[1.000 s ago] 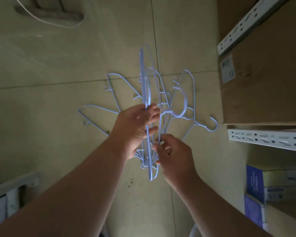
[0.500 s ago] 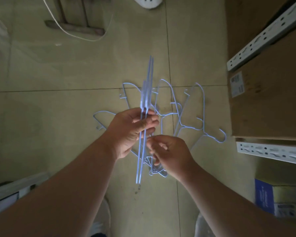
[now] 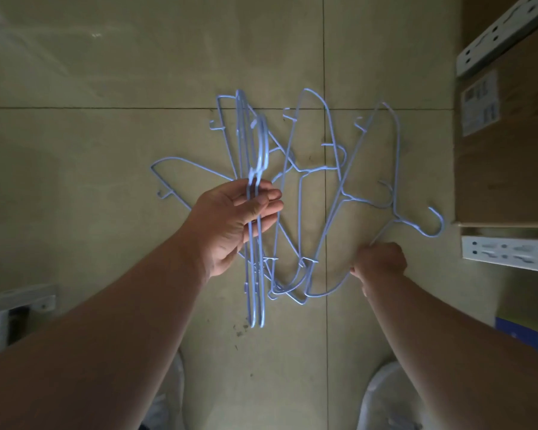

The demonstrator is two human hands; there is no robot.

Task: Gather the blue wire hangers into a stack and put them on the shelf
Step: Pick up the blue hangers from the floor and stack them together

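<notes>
Our left hand (image 3: 235, 218) sits mid-frame, forearm running in from the lower left, palm turned up toward the camera. Its fingers (image 3: 263, 201) curl around a small held bundle of blue hangers (image 3: 253, 169), edge-on to us, hooks pointing to the top of the frame and the long bars dropping past the wrist toward the bottom centre. How many hangers are in that bundle we cannot tell; two or three wires overlap.

Our right hand (image 3: 379, 263) is lower right of centre, arm coming in from the lower right corner, knuckles up, fist closed low near the floor (image 3: 106, 135). It grips the wire of a loose hanger (image 3: 396, 169) whose hook lies toward the right edge of the frame. The fingertips are hidden under the back of the hand, so exact contact is not visible.

The remaining pile of hangers (image 3: 311, 193) lies tangled on the tiled floor between and above both hands; the wires cross so much that single hangers are hard to separate. One sticks out left of the left wrist.

The shelf rail (image 3: 507, 251), white and perforated, is at the right edge, cut off by the frame, with a cardboard box (image 3: 507, 156) above it. Lighting is dim. White blurred shapes at the bottom edge are unclear.
</notes>
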